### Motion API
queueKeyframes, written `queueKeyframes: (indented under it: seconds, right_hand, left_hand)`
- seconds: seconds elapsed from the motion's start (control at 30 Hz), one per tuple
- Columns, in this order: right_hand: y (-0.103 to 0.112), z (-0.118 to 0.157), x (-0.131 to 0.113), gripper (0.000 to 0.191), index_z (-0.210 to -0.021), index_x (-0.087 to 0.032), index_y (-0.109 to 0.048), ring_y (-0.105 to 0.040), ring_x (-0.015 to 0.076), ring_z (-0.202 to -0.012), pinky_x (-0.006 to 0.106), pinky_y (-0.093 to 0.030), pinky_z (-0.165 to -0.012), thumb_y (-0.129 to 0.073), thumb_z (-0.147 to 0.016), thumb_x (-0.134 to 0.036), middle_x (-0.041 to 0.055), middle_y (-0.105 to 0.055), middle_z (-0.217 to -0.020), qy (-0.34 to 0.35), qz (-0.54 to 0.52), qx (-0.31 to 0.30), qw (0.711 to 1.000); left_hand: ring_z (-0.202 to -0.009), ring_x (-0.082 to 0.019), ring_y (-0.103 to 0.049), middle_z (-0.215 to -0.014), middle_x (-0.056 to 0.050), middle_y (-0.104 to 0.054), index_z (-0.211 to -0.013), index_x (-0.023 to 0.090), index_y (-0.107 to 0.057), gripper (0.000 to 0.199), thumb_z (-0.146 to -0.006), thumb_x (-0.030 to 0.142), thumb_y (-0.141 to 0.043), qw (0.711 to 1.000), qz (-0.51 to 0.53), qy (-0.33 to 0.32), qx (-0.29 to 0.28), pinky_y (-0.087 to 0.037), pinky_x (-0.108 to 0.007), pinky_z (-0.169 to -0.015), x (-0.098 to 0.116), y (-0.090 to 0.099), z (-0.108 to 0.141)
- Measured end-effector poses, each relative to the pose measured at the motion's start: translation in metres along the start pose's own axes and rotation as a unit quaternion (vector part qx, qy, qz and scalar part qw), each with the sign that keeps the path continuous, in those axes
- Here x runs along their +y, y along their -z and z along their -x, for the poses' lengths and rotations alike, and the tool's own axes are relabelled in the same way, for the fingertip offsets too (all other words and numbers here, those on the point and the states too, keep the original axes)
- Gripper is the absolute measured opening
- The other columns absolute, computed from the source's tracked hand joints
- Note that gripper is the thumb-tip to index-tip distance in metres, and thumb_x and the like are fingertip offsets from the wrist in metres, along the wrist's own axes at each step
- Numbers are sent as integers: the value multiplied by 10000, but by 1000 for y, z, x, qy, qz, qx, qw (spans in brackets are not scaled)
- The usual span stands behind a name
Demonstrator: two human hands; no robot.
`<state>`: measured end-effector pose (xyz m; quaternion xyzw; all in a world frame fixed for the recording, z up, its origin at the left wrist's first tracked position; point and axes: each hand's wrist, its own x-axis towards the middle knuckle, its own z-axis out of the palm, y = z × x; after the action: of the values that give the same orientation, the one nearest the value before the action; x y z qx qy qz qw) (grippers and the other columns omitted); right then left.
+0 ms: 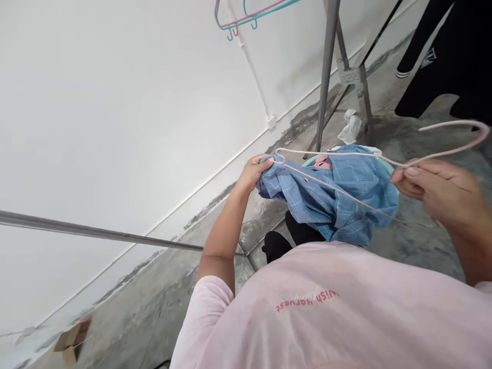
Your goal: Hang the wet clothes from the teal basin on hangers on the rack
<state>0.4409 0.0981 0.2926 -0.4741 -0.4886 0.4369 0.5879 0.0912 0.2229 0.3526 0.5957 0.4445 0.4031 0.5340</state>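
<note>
Right of centre frame, a blue checked shirt [334,210] is pinched by the left hand [253,172] while a pale pink hanger [346,154] is gripped near its hook [485,134], well apart, by the right hand [448,189].

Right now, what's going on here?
A person is handling laundry with both hands. The left hand grips a blue checked garment beside one end of a pale pink hanger; the right hand holds that hanger near the base of its hook. The hanger stretches across in front of the cloth in this view, which partly covers a container with a pale green rim. Whether the hanger is inside the garment anywhere, I can't tell.
</note>
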Motion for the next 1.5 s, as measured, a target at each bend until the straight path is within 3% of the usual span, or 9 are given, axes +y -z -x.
queueKeyframes:
  seconds: [0.27, 0.57, 0.77, 0.93, 1.17, 1.23, 1.33, 1.4, 1.5]
  right_hand:
    - [4, 4, 22, 442, -801, -210, -629, -393, 123, -513, 276, -315, -474, -570, -830, -647, 16, -456, -584, -33, 152, -134, 979]
    - [-5, 1, 18, 444, -789, -218, -639, -558, 192, -632, 322, -394, -621, -401, -860, -586, 53, -633, -741, 41, 389, -54, 919]
    - [-10, 9, 9, 301, -812, -214, -662, -611, 202, -755, 319, -416, -707, -452, -862, -424, 68, -673, -835, 95, 342, 81, 932]
    - [-37, 8, 21, 419, -709, -191, -635, -617, 200, -712, 313, -428, -679, -463, -885, -530, 64, -682, -786, 146, 308, -95, 935]
    - [-43, 3, 18, 356, -759, -175, -662, -615, 138, -699, 262, -447, -686, -458, -949, -396, 40, -672, -762, 186, 256, -46, 948]
    - [-41, 1, 19, 338, -767, -177, -663, -627, 121, -691, 243, -450, -666, -464, -966, -363, 26, -678, -763, 243, 244, -52, 938]
    - [-40, -2, 22, 272, -793, -182, -662, -647, 104, -696, 222, -453, -644, -484, -974, -282, 7, -696, -780, 337, 240, -64, 908]
    - [-42, -6, 22, 244, -796, -182, -659, -642, 99, -676, 224, -446, -619, -497, -970, -236, 0, -701, -782, 386, 265, -73, 880]
    - [-45, -12, 17, 191, -850, -193, -674, -632, 118, -673, 250, -436, -613, -521, -961, -217, -1, -700, -787, 413, 332, -42, 847]
  left_hand:
    - [-726, -139, -616, -756, -1, -689, -814, 168, -716, 333, -699, 470, -800, 991, -84, -74, 70, -492, -253, -731, -9, -6, -13]
    - [-958, -216, -673, -989, -65, -758, -952, 185, -765, 311, -910, 460, -624, 924, -320, -211, 3, -477, -316, -905, 17, -34, 25]
    - [-1003, -218, -663, -1071, -54, -738, -1069, 194, -732, 346, -919, 483, -613, 942, -282, -180, -37, -473, -321, -931, 17, -56, 44]
    - [-1104, -224, -647, -1171, -52, -719, -1136, 249, -725, 360, -922, 510, -599, 960, -218, -162, -66, -457, -345, -1010, 10, -72, 54]
    - [-1105, -208, -659, -1225, -78, -709, -1116, 232, -739, 448, -994, 542, -439, 938, -231, -216, -140, -471, -353, -1012, 16, -62, 71]
    - [-1062, -196, -662, -1155, -77, -728, -1071, 223, -742, 427, -1010, 504, -425, 922, -289, -254, -51, -480, -347, -973, 18, -54, 70]
    - [-1158, -227, -605, -1198, -88, -707, -1099, 216, -726, 353, -974, 482, -531, 843, -438, -308, 48, -407, -394, -1039, 16, -48, 63]
    - [-1123, -228, -615, -1171, -71, -719, -1119, 235, -722, 319, -979, 451, -534, 808, -514, -288, 21, -397, -400, -1019, 9, -48, 55]
    - [-907, -202, -660, -953, -40, -752, -1004, 227, -746, 282, -1001, 362, -498, 812, -535, -231, -30, -453, -339, -826, -5, -49, 43]
